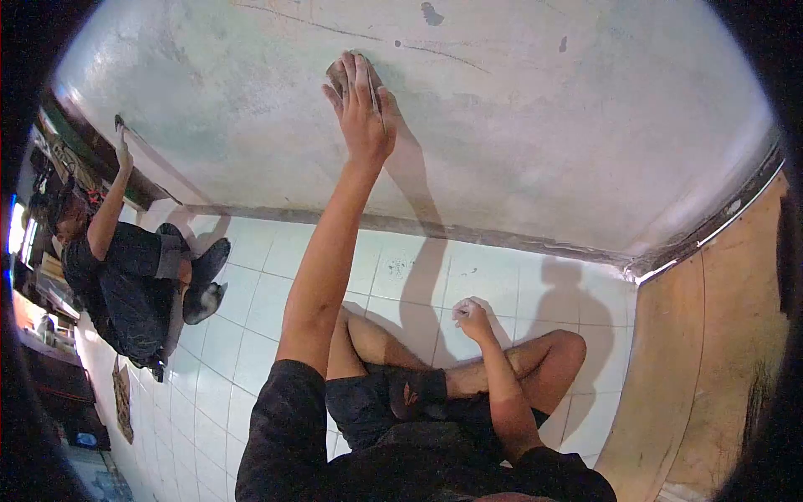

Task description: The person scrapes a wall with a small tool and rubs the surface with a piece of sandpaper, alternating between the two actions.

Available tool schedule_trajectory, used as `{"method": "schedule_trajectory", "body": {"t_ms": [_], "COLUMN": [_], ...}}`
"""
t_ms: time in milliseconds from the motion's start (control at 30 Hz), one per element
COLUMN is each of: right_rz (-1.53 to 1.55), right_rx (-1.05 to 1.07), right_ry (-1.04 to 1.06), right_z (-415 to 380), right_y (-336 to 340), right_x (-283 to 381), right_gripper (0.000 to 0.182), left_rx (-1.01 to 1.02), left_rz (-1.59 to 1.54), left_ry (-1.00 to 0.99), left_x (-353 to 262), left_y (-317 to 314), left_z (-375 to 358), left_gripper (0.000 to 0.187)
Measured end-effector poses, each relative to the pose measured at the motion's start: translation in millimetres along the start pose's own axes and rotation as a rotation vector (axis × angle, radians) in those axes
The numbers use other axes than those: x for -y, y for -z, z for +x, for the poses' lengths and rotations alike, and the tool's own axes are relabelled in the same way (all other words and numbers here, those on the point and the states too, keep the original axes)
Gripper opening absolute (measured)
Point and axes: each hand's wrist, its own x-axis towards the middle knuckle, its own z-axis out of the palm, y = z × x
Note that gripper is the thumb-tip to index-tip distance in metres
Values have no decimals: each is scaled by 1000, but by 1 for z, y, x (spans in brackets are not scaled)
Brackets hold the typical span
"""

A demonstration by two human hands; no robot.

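Note:
My left hand [360, 117] is raised against the pale, patchy wall [519, 142]. Its fingers press a brown piece of sandpaper [341, 75] to the surface, and white dust coats them. Low in front of my bent legs, my right hand [473, 318] is curled closed above the tiled floor. Whitish dust covers its fingers, and whatever may be inside them is hidden. Dark marks and scratches [431, 15] show on the wall above my left hand.
To the left, another person [125, 276] in dark clothes sits by the same wall, one hand raised to it with a small dark thing. White tiles [251, 343] cover the floor. A brown wooden panel [719, 335] stands at the right. A cloth-like strip [123, 402] lies at the lower left.

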Motion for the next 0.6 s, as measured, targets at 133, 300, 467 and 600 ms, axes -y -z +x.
{"method": "schedule_trajectory", "body": {"t_ms": [133, 300, 467, 600], "right_rz": [-36, -44, -121, -60], "right_rx": [-27, 37, 26, 64], "right_ry": [49, 33, 82, 100], "right_z": [7, 0, -2, 0], "right_y": [-8, -2, -3, -5], "right_x": [-16, -2, -4, -10], "right_gripper": [7, 8, 5, 4], "left_rx": [47, 101, 71, 98], "left_rz": [30, 49, -14, -3], "left_ry": [26, -11, -26, -17], "left_x": [-1, 1, 2, 1], "left_y": [5, 15, 15, 20], "left_z": [-16, -19, -21, -22], "left_gripper": [51, 57, 58, 58]}}
